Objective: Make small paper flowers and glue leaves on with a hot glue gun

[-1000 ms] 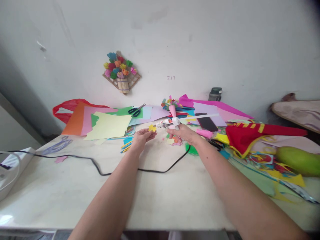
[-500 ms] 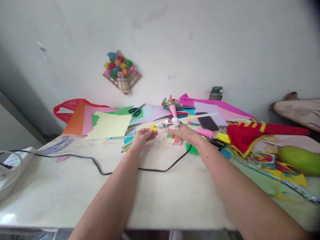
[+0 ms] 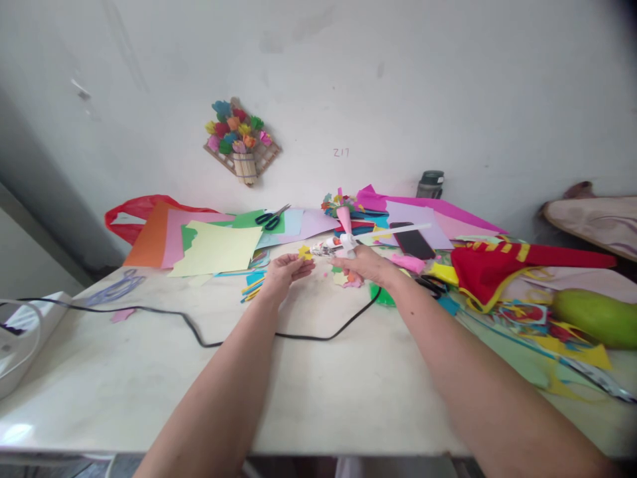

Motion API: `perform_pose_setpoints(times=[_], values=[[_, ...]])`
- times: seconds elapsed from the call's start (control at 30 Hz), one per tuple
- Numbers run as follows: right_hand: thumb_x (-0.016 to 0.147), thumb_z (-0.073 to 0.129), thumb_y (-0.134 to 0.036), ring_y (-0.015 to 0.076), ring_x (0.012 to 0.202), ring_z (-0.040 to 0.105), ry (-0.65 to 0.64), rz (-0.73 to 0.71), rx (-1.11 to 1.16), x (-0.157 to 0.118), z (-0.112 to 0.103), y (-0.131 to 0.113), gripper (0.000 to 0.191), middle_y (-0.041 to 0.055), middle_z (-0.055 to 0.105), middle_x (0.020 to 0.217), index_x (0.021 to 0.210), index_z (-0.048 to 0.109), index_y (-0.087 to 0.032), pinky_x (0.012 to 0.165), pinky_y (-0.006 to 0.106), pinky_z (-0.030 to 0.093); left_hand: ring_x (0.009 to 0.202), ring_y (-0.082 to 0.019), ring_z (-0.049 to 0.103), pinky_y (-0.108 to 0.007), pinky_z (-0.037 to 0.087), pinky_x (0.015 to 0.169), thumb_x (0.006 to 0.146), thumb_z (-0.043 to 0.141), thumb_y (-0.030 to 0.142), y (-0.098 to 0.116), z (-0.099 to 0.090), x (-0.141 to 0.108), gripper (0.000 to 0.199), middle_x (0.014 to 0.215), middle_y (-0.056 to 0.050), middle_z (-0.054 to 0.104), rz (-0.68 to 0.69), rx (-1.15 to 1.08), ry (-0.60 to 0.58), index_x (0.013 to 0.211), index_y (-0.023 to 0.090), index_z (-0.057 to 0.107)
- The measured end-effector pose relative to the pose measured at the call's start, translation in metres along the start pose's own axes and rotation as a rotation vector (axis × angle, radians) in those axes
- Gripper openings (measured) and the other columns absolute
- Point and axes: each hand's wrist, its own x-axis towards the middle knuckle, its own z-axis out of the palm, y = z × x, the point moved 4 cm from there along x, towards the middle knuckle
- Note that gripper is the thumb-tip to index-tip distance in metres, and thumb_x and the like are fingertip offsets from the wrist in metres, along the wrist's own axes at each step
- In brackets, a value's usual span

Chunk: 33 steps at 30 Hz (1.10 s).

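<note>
My left hand (image 3: 286,273) pinches a small yellow paper shape (image 3: 304,252) between thumb and fingers. Facing it, my right hand (image 3: 365,263) is wrapped round a white glue gun (image 3: 346,244), whose nozzle points left at the yellow shape. Whether the nozzle touches the shape is too small to tell. A long white glue stick (image 3: 398,231) sticks out of the gun's back to the right. Below the gun lie small paper cutouts (image 3: 352,279) in pink, orange and green. Behind it stands a pink cone (image 3: 344,219) topped with colourful paper pieces.
A black cable (image 3: 189,325) crosses the table (image 3: 348,392) from a white power strip (image 3: 34,332). Coloured sheets (image 3: 219,247) and scissors (image 3: 271,218) lie behind. To the right are a phone (image 3: 412,242), red fabric (image 3: 497,265), scraps and a green fruit (image 3: 594,318). A bottle (image 3: 430,184) stands by the wall.
The view has shifted very slightly. Both hands keep nearly the same pose, with the glue gun and the yellow shape almost unmoved.
</note>
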Motion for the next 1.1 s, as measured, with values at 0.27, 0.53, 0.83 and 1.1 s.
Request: perform_pose_setpoints(times=[0.27, 0.53, 0.83, 1.1], values=[[0.062, 0.063, -0.051, 0.0062, 0.029, 0.041, 0.015, -0.006, -0.016, 0.0011, -0.0024, 0.0011, 0.039, -0.0030, 0.049, 0.041, 0.069, 0.052, -0.013, 0.032, 0.019, 0.038, 0.076, -0.021, 0.064, -0.036, 0.048, 0.077, 0.061, 0.069, 0.023, -0.0011, -0.0017, 0.0014, 0.023, 0.079, -0.012, 0.068, 0.014, -0.001, 0.003, 0.072, 0.011, 0.053], [0.060, 0.063, -0.052, 0.0060, 0.030, 0.042, 0.002, -0.003, 0.002, -0.0010, -0.0011, -0.0012, 0.041, -0.0034, 0.049, 0.044, 0.069, 0.051, -0.014, 0.032, 0.019, 0.039, 0.076, -0.021, 0.064, -0.036, 0.048, 0.077, 0.061, 0.069, 0.022, -0.0046, -0.0019, 0.0023, 0.022, 0.079, -0.012, 0.067, 0.001, 0.004, -0.017, 0.072, 0.012, 0.052], [0.060, 0.062, -0.053, 0.0058, 0.029, 0.041, 0.008, -0.010, -0.020, 0.0016, -0.0018, 0.0010, 0.042, -0.0031, 0.049, 0.045, 0.070, 0.052, -0.014, 0.031, 0.019, 0.037, 0.077, -0.022, 0.064, -0.036, 0.048, 0.077, 0.062, 0.068, 0.022, -0.0030, -0.0016, 0.0013, 0.022, 0.080, -0.012, 0.067, 0.013, -0.001, -0.020, 0.073, 0.011, 0.052], [0.060, 0.062, -0.054, 0.0060, 0.029, 0.041, -0.018, -0.010, -0.008, -0.0005, -0.0010, -0.0012, 0.042, -0.0033, 0.048, 0.043, 0.069, 0.051, -0.014, 0.032, 0.019, 0.038, 0.075, -0.021, 0.064, -0.036, 0.048, 0.077, 0.062, 0.068, 0.022, -0.0016, -0.0009, 0.0009, 0.021, 0.078, -0.011, 0.068, 0.007, -0.010, 0.000, 0.072, 0.011, 0.052]])
